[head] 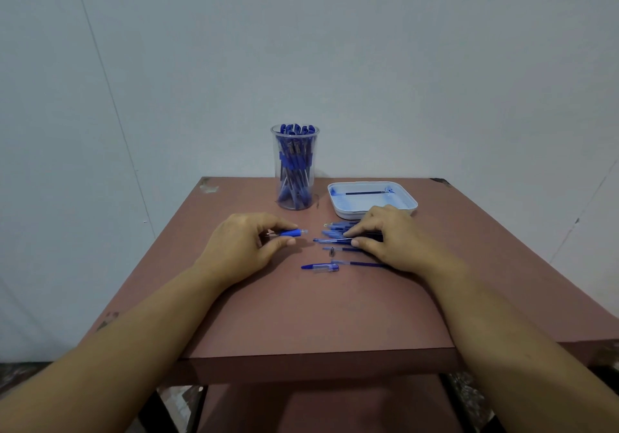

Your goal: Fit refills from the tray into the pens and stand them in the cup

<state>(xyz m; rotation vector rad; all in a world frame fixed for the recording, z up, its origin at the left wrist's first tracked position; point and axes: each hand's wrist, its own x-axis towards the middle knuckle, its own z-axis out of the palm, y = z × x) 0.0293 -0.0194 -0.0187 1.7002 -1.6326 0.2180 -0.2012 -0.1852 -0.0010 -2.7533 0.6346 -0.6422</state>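
My left hand (246, 243) holds a pen barrel (292, 232) with a blue grip between thumb and fingers, its open end pointing right. My right hand (390, 240) pinches a thin refill (331, 240) just above a small pile of pen parts (336, 228) on the table. A clear cup (294, 168) full of blue pens stands at the back. To the cup's right, the white tray (371, 210) holds one refill (365, 193). A blue cap (320, 267) and another refill (366, 264) lie nearer to me, with a small metal tip (332, 251) between them and the pile.
The brown table (311, 315) ends at a front edge close to me, and a pale wall rises right behind it. A lower shelf shows under the tabletop.
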